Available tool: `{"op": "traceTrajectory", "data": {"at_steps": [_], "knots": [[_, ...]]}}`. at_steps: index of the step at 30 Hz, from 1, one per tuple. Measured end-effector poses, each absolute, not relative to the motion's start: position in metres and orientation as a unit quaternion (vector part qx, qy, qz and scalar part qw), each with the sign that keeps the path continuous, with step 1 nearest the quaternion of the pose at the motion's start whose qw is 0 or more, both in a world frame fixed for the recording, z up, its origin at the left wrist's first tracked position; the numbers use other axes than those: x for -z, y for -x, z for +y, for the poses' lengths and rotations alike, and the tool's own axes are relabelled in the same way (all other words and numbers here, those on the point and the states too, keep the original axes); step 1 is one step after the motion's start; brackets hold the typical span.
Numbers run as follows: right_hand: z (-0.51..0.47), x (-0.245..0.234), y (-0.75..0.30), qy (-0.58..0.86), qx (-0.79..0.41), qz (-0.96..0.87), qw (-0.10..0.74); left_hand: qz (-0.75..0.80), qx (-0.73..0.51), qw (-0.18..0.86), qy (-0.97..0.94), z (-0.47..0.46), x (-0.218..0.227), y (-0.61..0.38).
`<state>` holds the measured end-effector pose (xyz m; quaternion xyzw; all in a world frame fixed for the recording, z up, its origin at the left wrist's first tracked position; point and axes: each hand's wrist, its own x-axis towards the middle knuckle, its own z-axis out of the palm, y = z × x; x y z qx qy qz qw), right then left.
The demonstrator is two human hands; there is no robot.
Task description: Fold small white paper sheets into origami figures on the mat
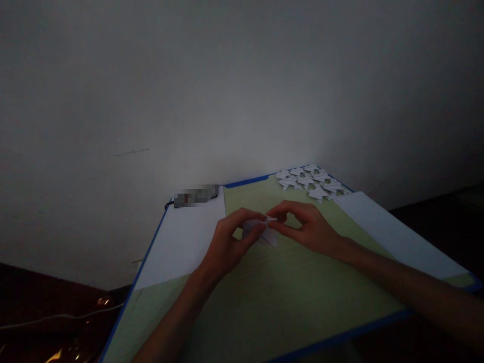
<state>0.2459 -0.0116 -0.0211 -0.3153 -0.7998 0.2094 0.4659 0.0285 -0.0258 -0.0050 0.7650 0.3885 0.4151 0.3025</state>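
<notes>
Between my two hands is a small piece of folded white paper, held just above the green table top. My left hand pinches its left side between thumb and fingers. From the right, my right hand grips a narrow folded point of the same paper with thumb and forefinger. Part of the paper is hidden behind the left fingers. Beyond my right hand, several folded white paper figures with pointed ends lie grouped at the far right corner.
The green table has a blue edge and stands against a grey wall. White sheets cover its left side, and another white sheet lies at right. A blurred-out dark object sits at the back left. A pale cable runs beside the table.
</notes>
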Motion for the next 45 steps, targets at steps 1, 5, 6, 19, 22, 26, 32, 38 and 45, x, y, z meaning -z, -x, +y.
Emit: {"op": "traceTrajectory", "data": {"at_steps": [1,5,6,19,22,26,32,38,45], "knots": [[-0.012,0.021,-0.246,0.319,-0.208,-0.799,0.466,0.382,-0.415,0.296,-0.771,-0.026,0.004,-0.029],[-0.011,0.023,-0.246,0.330,-0.210,-0.792,0.469,0.381,-0.425,0.280,-0.772,-0.026,0.004,-0.030],[-0.011,0.023,-0.246,0.331,-0.211,-0.790,0.471,0.386,-0.428,0.277,-0.769,-0.027,0.005,-0.031],[-0.012,0.025,-0.242,0.333,-0.237,-0.776,0.480,0.434,-0.461,0.256,-0.730,-0.033,0.012,-0.041],[-0.013,0.025,-0.241,0.334,-0.235,-0.774,0.483,0.440,-0.472,0.248,-0.723,-0.034,0.013,-0.044],[-0.013,0.026,-0.239,0.347,-0.237,-0.763,0.492,0.451,-0.489,0.250,-0.703,-0.035,0.015,-0.047],[-0.013,0.026,-0.239,0.354,-0.245,-0.753,0.497,0.465,-0.501,0.243,-0.688,-0.038,0.019,-0.051],[-0.013,0.026,-0.238,0.355,-0.248,-0.753,0.496,0.474,-0.505,0.242,-0.679,-0.040,0.021,-0.053],[-0.013,0.024,-0.238,0.358,-0.246,-0.756,0.489,0.473,-0.502,0.231,-0.686,-0.039,0.021,-0.053]]}}
